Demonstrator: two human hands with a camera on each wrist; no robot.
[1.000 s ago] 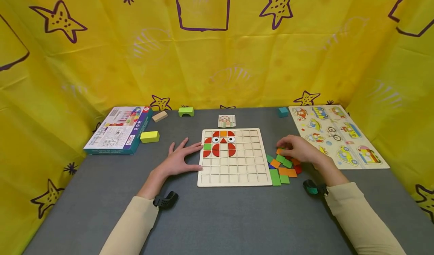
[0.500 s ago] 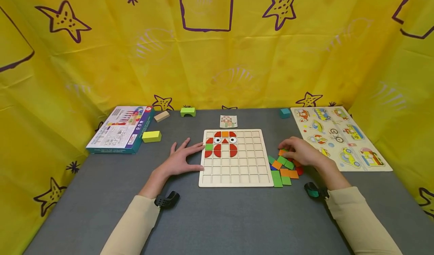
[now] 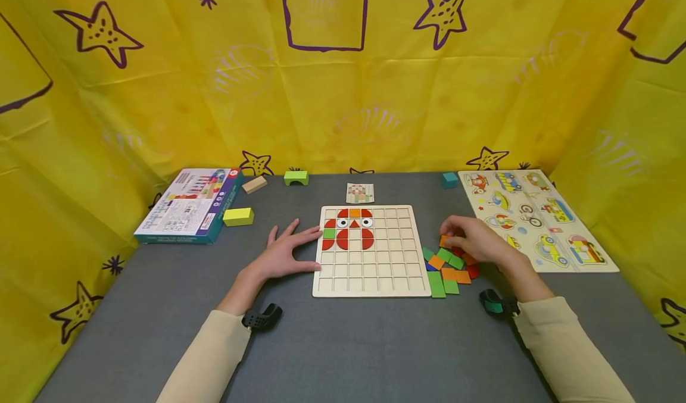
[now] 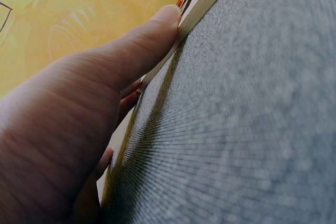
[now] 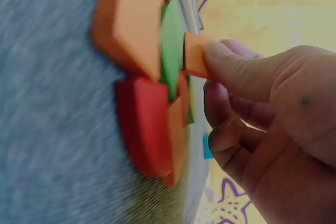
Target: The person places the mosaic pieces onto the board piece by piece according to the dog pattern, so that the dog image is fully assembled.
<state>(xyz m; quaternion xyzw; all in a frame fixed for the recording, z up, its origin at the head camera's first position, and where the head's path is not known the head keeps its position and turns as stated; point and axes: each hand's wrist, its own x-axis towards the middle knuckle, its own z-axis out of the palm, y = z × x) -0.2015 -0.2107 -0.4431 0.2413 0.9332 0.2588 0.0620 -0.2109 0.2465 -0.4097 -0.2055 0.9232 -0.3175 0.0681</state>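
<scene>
A wooden grid board [image 3: 386, 268] lies on the table, with red, green and orange tiles and two eye tiles filling part of its upper left. My left hand [image 3: 281, 255] spreads beside it, fingertips and thumb touching its left edge. In the left wrist view the thumb [image 4: 152, 27] lies on the board's rim. My right hand [image 3: 474, 240] is over a loose pile of tiles [image 3: 450, 274] at the board's right side. Between its thumb and fingers it pinches an orange square tile [image 5: 195, 56]. A red rounded tile [image 5: 144, 127] and green and orange ones lie close by.
A small pattern card [image 3: 360, 193] lies behind the board. Left of it are a green arch block [image 3: 296, 178], a wooden block [image 3: 254, 184], a yellow block [image 3: 238, 216] and a box [image 3: 184, 206]. At right stand a teal block [image 3: 449, 180] and a picture puzzle board [image 3: 527, 215].
Both hands stay nearly in place. The head view shifts slightly; the right hand's fingers remain at the orange tile over the pile.
</scene>
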